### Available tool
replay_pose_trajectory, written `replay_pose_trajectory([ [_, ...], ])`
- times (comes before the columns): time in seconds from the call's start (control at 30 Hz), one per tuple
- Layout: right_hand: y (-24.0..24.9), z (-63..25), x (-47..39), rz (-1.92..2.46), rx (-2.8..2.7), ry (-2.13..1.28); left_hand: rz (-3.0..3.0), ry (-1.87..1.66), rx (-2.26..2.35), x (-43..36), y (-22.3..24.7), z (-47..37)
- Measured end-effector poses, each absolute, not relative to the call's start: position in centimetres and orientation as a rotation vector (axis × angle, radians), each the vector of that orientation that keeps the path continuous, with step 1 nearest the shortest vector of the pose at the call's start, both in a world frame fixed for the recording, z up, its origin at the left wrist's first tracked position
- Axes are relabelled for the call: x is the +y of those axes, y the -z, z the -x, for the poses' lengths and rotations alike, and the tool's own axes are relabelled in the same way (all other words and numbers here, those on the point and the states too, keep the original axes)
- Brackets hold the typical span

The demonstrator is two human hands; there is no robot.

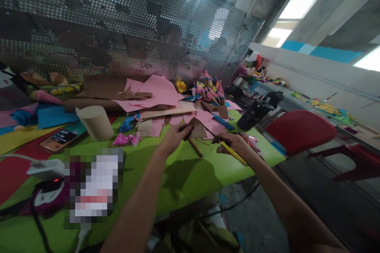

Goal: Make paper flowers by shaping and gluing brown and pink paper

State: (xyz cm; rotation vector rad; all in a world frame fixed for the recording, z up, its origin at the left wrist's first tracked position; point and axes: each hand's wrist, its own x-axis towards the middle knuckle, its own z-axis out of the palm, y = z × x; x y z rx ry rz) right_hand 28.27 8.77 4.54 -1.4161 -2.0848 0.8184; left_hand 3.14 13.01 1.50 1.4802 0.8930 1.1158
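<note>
Centre frame, our left hand pinches the brown paper, our right hand grips the yellow-handled tool; if we pinch too loosely, the paper could slip crooked!

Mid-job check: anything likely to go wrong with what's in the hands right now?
Two risks. The yellow-handled tool in the right hand points toward the brown paper piece held by the left hand, so a slip might tear the paper or catch those fingers. Also, the pencil-like stick lying loose on the green table below the paper could get bumped and roll.
</note>
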Motion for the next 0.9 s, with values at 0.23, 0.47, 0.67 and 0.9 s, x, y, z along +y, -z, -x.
replay_pose_trajectory([
  [0.23,-5.4,-28.7,8.6,1.424,-2.260,-0.595,-1.505,-1.092,0.878,13.0,-1.6,-3.0],
  [0.47,-5.7,-28.4,8.5,1.425,-2.301,-0.570,-1.542,-0.985,0.770,12.6,-1.8,-3.3],
  [0.67,-5.4,-28.3,8.7,1.453,-2.221,-0.664,-1.547,-0.950,0.755,12.5,-2.0,-3.2],
  [0.9,-4.5,-28.5,9.0,1.458,-2.173,-0.669,-1.531,-0.965,0.780,12.6,-1.9,-3.3],
])
